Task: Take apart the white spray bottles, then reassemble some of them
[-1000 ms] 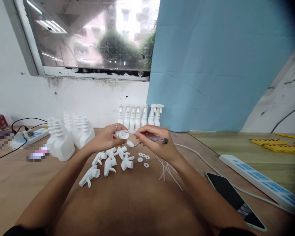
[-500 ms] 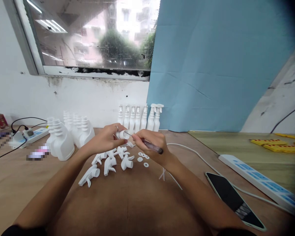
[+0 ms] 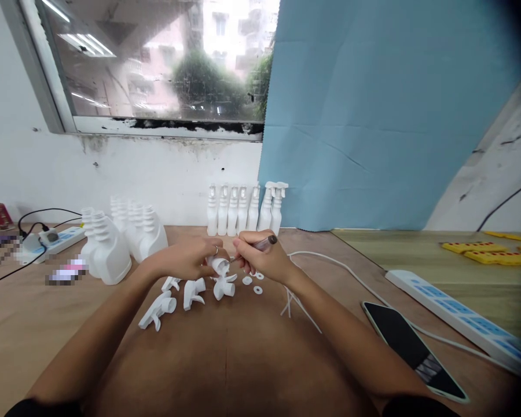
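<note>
My left hand (image 3: 189, 258) is wrapped round a white spray head (image 3: 219, 265), its round collar facing right. In my right hand (image 3: 264, 255) is a thin tool with a dark brown handle (image 3: 264, 243); its metal tip points left at the collar. Whether the tip touches the collar is too small to tell. Below the hands, loose white spray heads (image 3: 194, 293) lie on the brown table (image 3: 226, 359). Small white ring washers (image 3: 257, 290) lie just under my right hand, some partly hidden by it.
White bottles without heads (image 3: 108, 249) stand at the left, and a row of spray bottles (image 3: 242, 211) along the wall. Thin white tubes (image 3: 289, 302), a white cable (image 3: 342, 263), a phone (image 3: 412, 347) and a power strip (image 3: 455, 318) lie at the right.
Both hands have moved down towards the loose spray heads, the held spray head with them. The tool has tilted so that its handle end now points up and right.
</note>
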The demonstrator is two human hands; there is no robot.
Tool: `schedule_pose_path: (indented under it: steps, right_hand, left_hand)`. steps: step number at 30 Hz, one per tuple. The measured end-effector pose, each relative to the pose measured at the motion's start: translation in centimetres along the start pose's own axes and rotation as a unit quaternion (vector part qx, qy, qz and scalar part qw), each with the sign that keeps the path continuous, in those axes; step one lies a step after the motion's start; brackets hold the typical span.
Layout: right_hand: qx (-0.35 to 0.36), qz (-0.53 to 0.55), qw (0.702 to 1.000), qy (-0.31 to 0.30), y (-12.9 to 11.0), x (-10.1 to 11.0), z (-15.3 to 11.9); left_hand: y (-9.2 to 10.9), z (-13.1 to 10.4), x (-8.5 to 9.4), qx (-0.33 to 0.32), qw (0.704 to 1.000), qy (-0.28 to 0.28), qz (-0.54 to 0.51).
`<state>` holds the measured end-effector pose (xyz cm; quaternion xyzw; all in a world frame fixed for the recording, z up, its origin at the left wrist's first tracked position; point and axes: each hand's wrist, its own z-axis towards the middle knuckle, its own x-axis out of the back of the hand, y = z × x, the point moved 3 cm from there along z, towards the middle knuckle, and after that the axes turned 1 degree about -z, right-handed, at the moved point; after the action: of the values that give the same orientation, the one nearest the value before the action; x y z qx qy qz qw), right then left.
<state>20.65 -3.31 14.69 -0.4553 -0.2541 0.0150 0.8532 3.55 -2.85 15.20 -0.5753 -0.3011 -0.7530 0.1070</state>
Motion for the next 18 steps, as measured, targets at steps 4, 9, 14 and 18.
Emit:
schedule_pose_path:
  steps: [4,9,14,18]
  right_hand:
    - [-0.044,0.125,0.991,-0.01,0.3,-0.3,0.4]
    - [0.012,0.174,0.984,-0.021,0.3,-0.5,0.6]
    - [0.224,0.054,0.973,-0.03,-0.3,0.0,0.4]
    - [0.325,-0.03,0.941,-0.089,-0.6,0.3,0.2]
  left_hand:
    - [0.2,-0.3,0.5,-0.021,0.998,-0.004,-0.055]
    - [0.0,-1.0,1.5,0.016,0.99,-0.008,-0.14]
    - [-0.6,-1.2,1.4,0.025,0.98,-0.075,-0.182]
    - [-1.3,-1.2,1.4,0.013,0.975,-0.083,-0.206]
